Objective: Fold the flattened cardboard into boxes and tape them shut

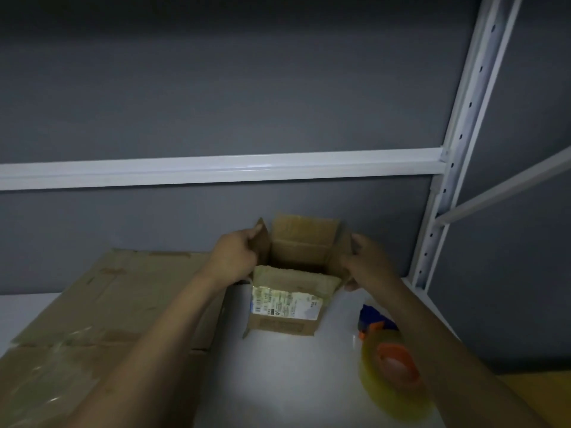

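A small brown cardboard box (pixel 287 316) stands upright on the white shelf (pixel 278 381), its top open and all flaps raised. A shipping label covers its near wall. My left hand (pixel 234 257) grips the left side flap, thumb and fingers curled round its edge. My right hand (pixel 364 261) holds the right side flap and the box's right wall. The far flap stands upright between my hands. A tape dispenser (pixel 389 359) with a blue handle, orange core and clear tape roll lies on the shelf under my right forearm.
A large stack of flattened cardboard (pixel 102 319) with old tape strips lies to the left of the box. A white metal rack beam (pixel 216 169) runs behind, a perforated upright (pixel 457 143) stands at right. A grey wall is at the back.
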